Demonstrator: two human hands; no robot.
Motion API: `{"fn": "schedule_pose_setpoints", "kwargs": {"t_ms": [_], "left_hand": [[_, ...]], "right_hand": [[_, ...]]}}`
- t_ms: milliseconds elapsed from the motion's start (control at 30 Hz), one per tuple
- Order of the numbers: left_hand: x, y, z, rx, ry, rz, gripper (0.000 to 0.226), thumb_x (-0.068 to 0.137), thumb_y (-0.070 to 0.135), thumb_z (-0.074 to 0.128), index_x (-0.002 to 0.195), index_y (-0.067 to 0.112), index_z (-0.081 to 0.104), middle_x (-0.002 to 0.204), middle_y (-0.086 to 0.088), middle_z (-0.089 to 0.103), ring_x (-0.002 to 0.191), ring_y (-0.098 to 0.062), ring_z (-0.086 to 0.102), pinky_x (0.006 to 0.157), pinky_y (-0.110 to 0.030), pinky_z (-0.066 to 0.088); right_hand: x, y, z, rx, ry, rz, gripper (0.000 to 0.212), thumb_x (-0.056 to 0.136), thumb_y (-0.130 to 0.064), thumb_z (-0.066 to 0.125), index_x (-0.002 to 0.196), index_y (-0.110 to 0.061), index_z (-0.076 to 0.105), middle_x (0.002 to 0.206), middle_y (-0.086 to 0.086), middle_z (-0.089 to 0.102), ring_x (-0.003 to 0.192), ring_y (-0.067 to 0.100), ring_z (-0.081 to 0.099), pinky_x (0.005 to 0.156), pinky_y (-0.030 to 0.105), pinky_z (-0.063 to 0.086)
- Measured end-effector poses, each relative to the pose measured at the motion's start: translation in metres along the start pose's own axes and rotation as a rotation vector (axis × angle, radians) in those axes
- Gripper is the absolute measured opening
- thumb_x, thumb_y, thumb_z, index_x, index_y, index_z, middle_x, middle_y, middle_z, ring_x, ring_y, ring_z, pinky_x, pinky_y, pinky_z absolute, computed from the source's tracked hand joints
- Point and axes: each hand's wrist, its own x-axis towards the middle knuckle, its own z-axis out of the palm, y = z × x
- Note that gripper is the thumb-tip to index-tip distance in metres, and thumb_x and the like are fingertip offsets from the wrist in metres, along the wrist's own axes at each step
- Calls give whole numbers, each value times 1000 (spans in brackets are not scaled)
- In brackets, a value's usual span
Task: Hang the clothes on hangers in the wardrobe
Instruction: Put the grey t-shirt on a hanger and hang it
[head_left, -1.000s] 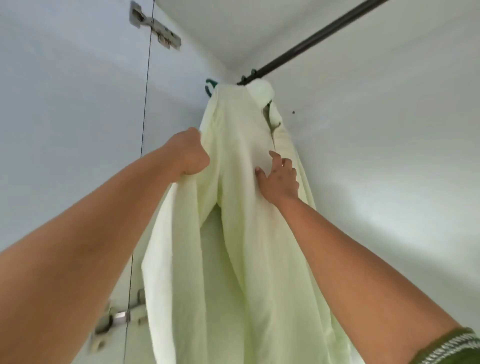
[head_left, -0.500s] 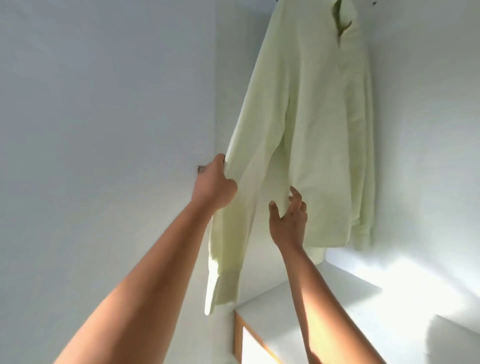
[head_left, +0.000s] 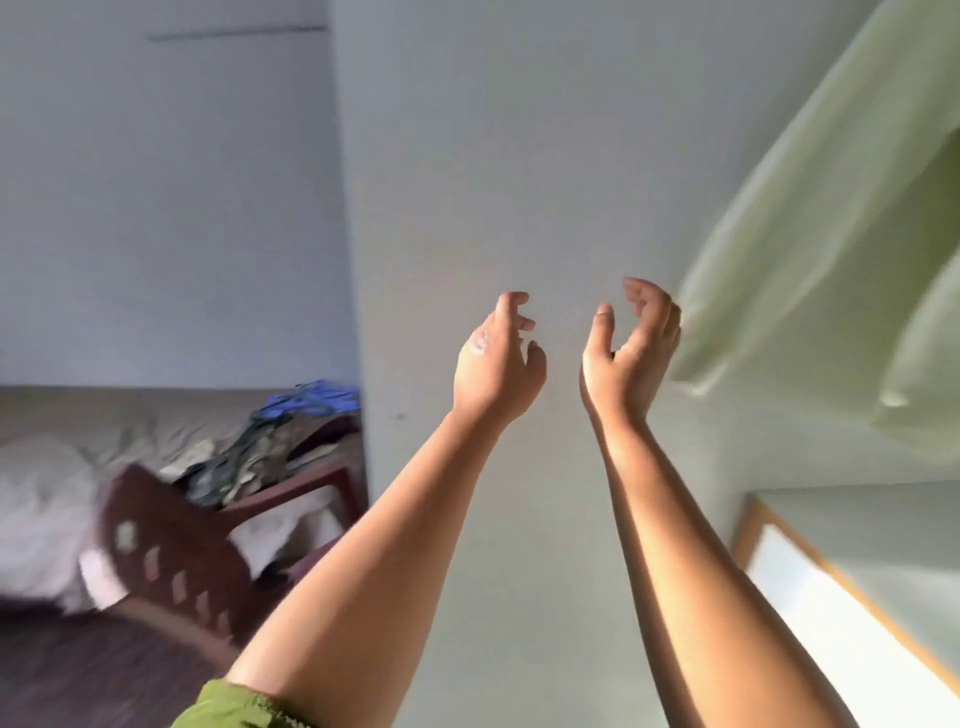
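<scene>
Fingers loosely curled on both raised hands, holding nothing.
Left hand and right hand point upward; pale green shirt hangs right of the fingers, blurred.

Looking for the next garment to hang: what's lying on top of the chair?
A heap of dark and patterned clothes lies on the brown chair, with blue hangers beyond it. The heap hides the seat; single garments are too blurred to tell apart.

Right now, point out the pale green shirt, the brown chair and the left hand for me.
pale green shirt (head_left: 810, 234): head view, on the hanging sleeve fabric.
brown chair (head_left: 171, 551): head view, on its slotted backrest.
left hand (head_left: 496, 364): head view, on the back of the hand.
</scene>
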Motion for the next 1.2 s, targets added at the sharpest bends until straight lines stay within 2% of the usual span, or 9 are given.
{"fn": "schedule_pose_setpoints", "kwargs": {"t_ms": [167, 400, 500, 633, 800, 900, 1000, 1100, 1200], "left_hand": [[-63, -106, -140, 228, 154, -94, 52, 82, 15, 58, 132, 17, 44, 121, 4, 61, 112, -19, 56, 91, -31, 43], [-188, -238, -335, 518, 280, -328, 53, 80, 14, 63, 130, 14, 47, 119, 0, 62, 111, -23, 57, 96, -34, 43], [-228, -277, -392, 599, 312, -435, 52, 81, 15, 63, 131, 14, 46, 119, 1, 62, 111, -23, 57, 96, -34, 43], [-243, -327, -439, 645, 320, -518, 53, 82, 15, 62, 132, 14, 45, 122, 1, 60, 113, -23, 55, 99, -35, 42], [-224, -418, -469, 650, 317, -586, 56, 84, 17, 63, 136, 14, 42, 129, -1, 55, 119, -23, 50, 102, -35, 41], [-211, -481, -476, 636, 299, -616, 63, 85, 20, 65, 141, 14, 36, 133, -3, 52, 124, -22, 47, 102, -36, 41], [-197, -540, -490, 600, 328, -663, 75, 83, 20, 69, 146, 11, 28, 133, -4, 51, 123, -22, 46, 101, -39, 42], [-182, -594, -512, 638, 308, -690, 78, 84, 21, 70, 147, 9, 25, 133, -7, 50, 121, -24, 46, 98, -42, 46], [-162, -645, -529, 637, 292, -718, 75, 86, 24, 69, 146, 9, 26, 131, -10, 51, 119, -28, 48, 96, -43, 47]], "right_hand": [[-124, -112, 78, 230, -240, 112, 28, 91, -15, 54, 117, -8, 55, 113, 7, 56, 105, 25, 54, 96, 35, 39], [-298, -267, 153, 436, -554, 181, 29, 84, -21, 55, 110, -9, 57, 105, 7, 60, 97, 28, 55, 90, 48, 45], [-365, -317, 177, 480, -646, 193, 31, 82, -23, 55, 110, -9, 58, 103, 6, 61, 94, 26, 55, 90, 42, 44], [-427, -360, 219, 469, -844, 242, 32, 82, -26, 58, 111, -14, 57, 107, 5, 60, 97, 25, 55, 89, 39, 42], [-485, -391, 300, 494, -931, 295, 30, 81, -23, 59, 109, -13, 57, 104, 5, 60, 94, 22, 55, 87, 28, 40], [-523, -399, 359, 491, -1016, 331, 31, 81, -20, 61, 110, -13, 55, 107, 6, 58, 98, 22, 53, 86, 34, 45], [-555, -401, 416, 404, -1080, 336, 27, 81, -13, 62, 108, -16, 57, 107, 9, 53, 96, 21, 51, 83, 33, 46], [-582, -409, 468, 348, -1142, 425, 26, 85, -4, 55, 106, -17, 59, 99, 6, 51, 90, 24, 52, 81, 40, 48], [-601, -423, 524, 314, -1121, 475, 32, 84, 6, 47, 107, -12, 60, 95, 8, 57, 88, 28, 56, 80, 44, 48]]}}
